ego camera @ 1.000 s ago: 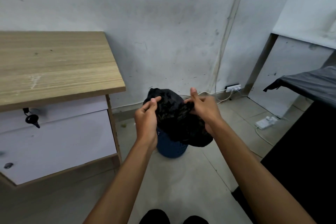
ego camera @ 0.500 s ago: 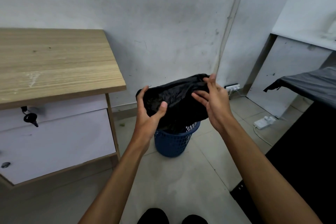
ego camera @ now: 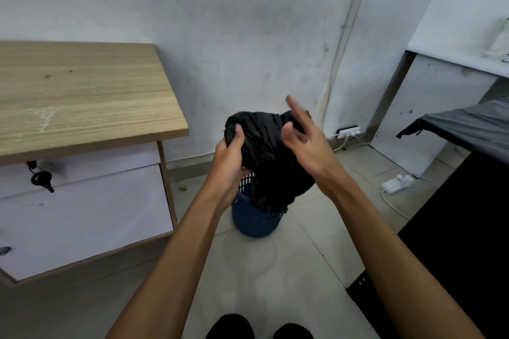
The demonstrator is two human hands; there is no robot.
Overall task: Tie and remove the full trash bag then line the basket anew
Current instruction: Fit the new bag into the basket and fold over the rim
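Observation:
A crumpled black trash bag [ego camera: 265, 154] hangs in the air above a small blue mesh basket [ego camera: 254, 219] that stands on the tiled floor. My left hand [ego camera: 230, 157] grips the bag's left side, thumb pressed into the plastic near its top. My right hand [ego camera: 305, 140] is at the bag's right side with its fingers spread apart and blurred; whether it holds any plastic I cannot tell. The bag's lower end droops over the basket's rim and hides the inside of the basket.
A wooden-topped desk [ego camera: 82, 96] with white drawers and a key in the lock [ego camera: 41, 179] stands at the left. The wall is just behind the basket. A power strip [ego camera: 396, 183] and its cable lie on the floor at right, beside a dark surface [ego camera: 468, 129].
The bag, stretched wide between both hands half a second ago, is now bunched into a ball. My left hand closed on it; my right hand's fingers spread open.

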